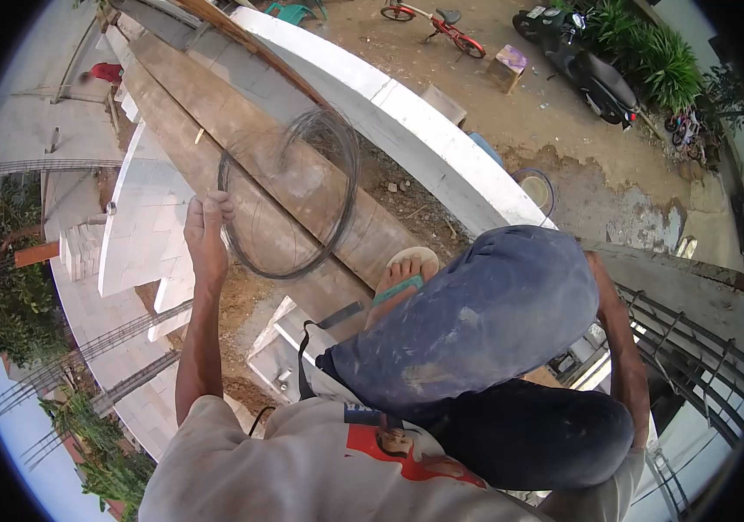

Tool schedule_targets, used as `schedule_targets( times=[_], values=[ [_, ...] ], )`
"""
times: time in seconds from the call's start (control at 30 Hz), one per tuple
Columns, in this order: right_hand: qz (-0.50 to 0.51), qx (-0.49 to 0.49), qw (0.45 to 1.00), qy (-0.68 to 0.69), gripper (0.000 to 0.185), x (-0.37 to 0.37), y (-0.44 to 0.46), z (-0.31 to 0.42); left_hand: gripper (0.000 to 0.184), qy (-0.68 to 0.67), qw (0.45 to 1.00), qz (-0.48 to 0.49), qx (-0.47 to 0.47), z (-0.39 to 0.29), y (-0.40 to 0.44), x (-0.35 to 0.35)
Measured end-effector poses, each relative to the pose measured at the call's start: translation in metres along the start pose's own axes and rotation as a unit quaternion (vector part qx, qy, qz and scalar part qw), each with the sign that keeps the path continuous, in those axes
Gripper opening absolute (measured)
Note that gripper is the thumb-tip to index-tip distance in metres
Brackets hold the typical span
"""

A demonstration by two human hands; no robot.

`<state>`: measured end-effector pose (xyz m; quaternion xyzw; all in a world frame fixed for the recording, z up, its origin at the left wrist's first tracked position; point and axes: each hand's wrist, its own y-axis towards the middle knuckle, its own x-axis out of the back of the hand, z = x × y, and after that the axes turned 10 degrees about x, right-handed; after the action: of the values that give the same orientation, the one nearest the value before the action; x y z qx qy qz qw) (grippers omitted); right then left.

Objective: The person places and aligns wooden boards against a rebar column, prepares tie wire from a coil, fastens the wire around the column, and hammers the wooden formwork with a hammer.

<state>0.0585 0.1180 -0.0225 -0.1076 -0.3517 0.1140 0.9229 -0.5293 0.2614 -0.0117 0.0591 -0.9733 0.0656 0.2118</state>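
A loose coil of thin dark wire (347, 213) lies over long brown boards (215, 113), several loops wide. My left hand (207, 211) is at the coil's left edge, its fingers curled closed on the wire. My right hand (593, 265) is beside my raised knee in dusty blue trousers (485, 304); the knee hides its fingers. My foot in a sandal with a green strap (400, 289) rests at the near end of the boards.
White block walls (150, 213) stand left, a pale wall ledge (407, 113) right of the boards. Steel rebar (693, 365) runs at right. Below are a red bicycle (437, 26) and a black motorbike (585, 74). Another person in red (106, 72) is far left.
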Motion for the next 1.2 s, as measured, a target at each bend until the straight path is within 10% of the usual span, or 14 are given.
schedule_targets(
  times=[0.27,0.43,0.67,0.9,1.2],
  values=[
    [0.242,0.144,0.931,-0.232,0.023,-0.001,0.132,0.064,0.086,0.393,0.881,0.249,0.081,0.091,-0.063,0.008],
    [0.383,0.075,0.870,-0.301,0.037,-0.090,0.215,0.063,0.041,0.288,0.930,0.220,0.062,0.133,-0.070,0.007],
    [0.137,-0.008,0.983,0.125,0.044,-0.240,0.226,0.040,0.034,0.351,0.920,0.145,-0.096,0.133,-0.085,0.024],
    [0.020,-0.140,0.922,0.361,0.048,-0.270,0.214,0.041,0.037,0.164,0.981,0.060,0.078,0.113,-0.048,-0.002],
    [-0.040,-0.205,0.815,0.540,0.063,-0.215,0.237,0.029,0.062,0.343,0.938,0.040,-0.015,0.174,-0.024,-0.054]
  ],
)
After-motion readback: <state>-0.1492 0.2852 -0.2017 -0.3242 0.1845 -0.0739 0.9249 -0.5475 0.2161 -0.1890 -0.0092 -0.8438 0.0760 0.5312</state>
